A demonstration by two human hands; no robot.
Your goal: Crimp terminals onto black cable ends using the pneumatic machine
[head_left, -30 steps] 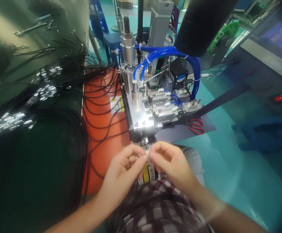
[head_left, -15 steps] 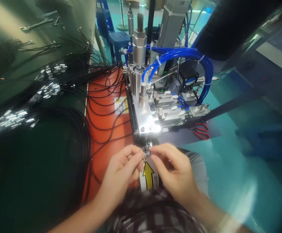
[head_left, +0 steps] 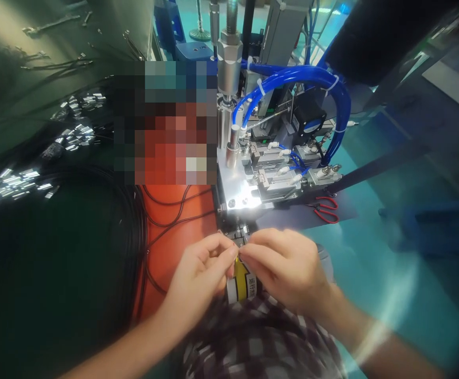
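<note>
While both hands meet low in the middle of the view, the left hand (head_left: 203, 268) presses curled thumb and forefinger together and the right hand (head_left: 288, 268) does likewise, their fingertips nearly touching; whether those fingers pinch anything is too small to tell. Just beyond them, at twelve o'clock, sits a small, blocky metal fixture (head_left: 238, 237), and at six o'clock a label (head_left: 240, 284) bears a black-edged yellow arrow. Farther along twelve o'clock, a smooth metal plate (head_left: 235, 190) gleams brightly. Glossy blue tubing (head_left: 304, 73) arches at one o'clock; a red-handled tool (head_left: 327, 210) lies at two. Toward ten, slim black cables (head_left: 139, 226) loop over a flat orange panel (head_left: 170, 252).
</note>
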